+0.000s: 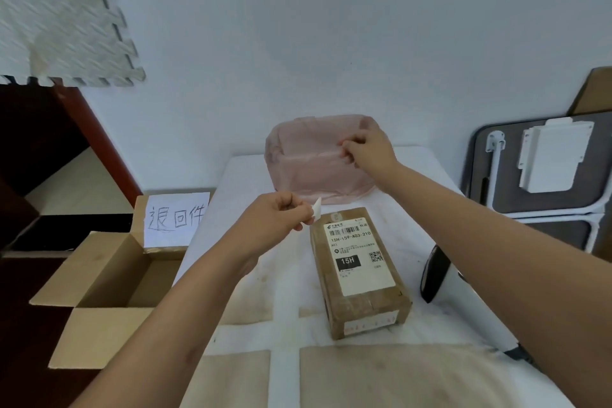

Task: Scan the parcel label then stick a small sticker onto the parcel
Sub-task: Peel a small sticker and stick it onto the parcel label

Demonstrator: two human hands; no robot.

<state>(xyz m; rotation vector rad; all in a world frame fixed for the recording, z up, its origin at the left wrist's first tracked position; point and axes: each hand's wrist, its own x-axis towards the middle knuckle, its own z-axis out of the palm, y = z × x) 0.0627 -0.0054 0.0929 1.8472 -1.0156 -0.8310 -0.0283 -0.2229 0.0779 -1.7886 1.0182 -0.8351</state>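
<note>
The parcel (359,270) lies at frame center on the surface (447,325), label up. The left hand (281,219) pinches a small sticker (316,211) just beside it; sticking is not yet done. The right hand (367,149) pinches the pink bag (308,172).

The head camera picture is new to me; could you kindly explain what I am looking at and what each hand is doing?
There is only one picture, taken by a camera worn on a person's head, looking down at their bare arms. On the white table lies a brown parcel with its label facing up. The left hand pinches a small white sticker just above the parcel. The right hand pinches a pink plastic bag further back. A scanner rests to the right, and an open cardboard box stands left.
</note>
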